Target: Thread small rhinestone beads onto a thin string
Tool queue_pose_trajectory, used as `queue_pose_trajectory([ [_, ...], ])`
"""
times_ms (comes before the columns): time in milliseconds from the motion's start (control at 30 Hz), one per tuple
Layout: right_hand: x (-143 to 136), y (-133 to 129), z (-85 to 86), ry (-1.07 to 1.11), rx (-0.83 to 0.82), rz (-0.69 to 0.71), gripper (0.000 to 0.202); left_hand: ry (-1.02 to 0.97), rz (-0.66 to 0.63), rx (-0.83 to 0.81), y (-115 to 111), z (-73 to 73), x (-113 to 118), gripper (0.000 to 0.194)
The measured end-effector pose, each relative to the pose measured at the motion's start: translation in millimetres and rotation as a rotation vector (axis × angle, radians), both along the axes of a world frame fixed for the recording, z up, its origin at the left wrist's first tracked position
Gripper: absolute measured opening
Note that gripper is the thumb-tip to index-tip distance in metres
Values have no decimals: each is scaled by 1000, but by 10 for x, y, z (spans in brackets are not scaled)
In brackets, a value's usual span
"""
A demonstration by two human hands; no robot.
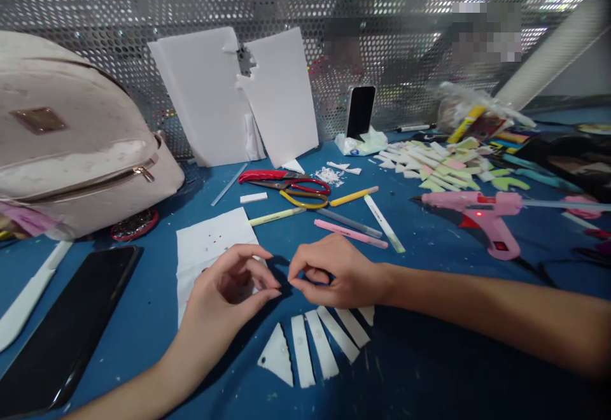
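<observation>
White foam pieces (301, 350) lie in a fan on the blue table, a triangular one with a small dark dot at the left end and several strips beside it. Just above them, my left hand (233, 286) is curved with fingers apart, nothing visible in it, over the edge of a creased white paper (214, 237) that carries tiny red specks. Facing it, my right hand (334, 270) has thumb and forefinger pinched together; whatever may be between the tips is too small to make out.
Behind the hands lie markers (351, 233), red-handled scissors (286, 181) and cut foam scraps (439, 162). A pink glue gun (487, 213) sits right. At left are a phone (71, 324), a white knife (28, 299) and a backpack (81, 133). Foam boards (210, 95) lean behind.
</observation>
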State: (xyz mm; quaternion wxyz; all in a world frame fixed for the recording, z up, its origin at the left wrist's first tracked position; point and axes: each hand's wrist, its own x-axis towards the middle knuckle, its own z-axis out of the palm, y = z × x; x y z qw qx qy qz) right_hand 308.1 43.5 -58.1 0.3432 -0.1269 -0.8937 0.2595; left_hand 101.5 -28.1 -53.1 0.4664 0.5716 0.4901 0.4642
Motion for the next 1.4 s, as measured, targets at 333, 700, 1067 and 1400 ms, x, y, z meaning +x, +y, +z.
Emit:
queue_pose_trajectory([
  [333,-3,8,-9,-28,4,-5,3,-7,11,-14,3,-12,-61,36],
  [700,-3,7,-13,-39,-1,-19,4,-2,38,-32,5,15,-51,37],
  [1067,0,5,-14,-29,-19,-39,3,11,38,4,18,-8,-53,34],
  [1400,0,13,-26,-23,-25,-54,3,-6,26,-5,22,-17,-57,31],
])
